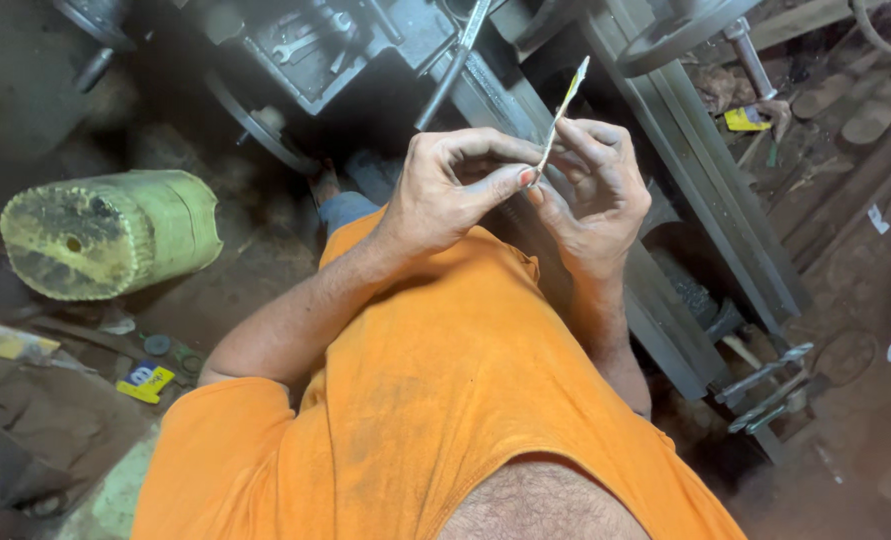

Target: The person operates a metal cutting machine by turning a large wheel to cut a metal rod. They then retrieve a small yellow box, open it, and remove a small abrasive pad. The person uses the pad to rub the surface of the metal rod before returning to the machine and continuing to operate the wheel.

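Dim workshop light falls warm on the hands and orange shirt, sharp there, while everything beyond the grip sinks into murky, soft, slightly bowed edges.

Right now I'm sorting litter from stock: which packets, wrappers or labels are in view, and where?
Thin sachet strip: pinched between left hand and right hand, narrow, white and yellow.
Small packet: on the floor at lower left, flat, yellow with blue.
Yellow wrapper: on the ground at upper right, crumpled.
White paper scraps: right edge, small.
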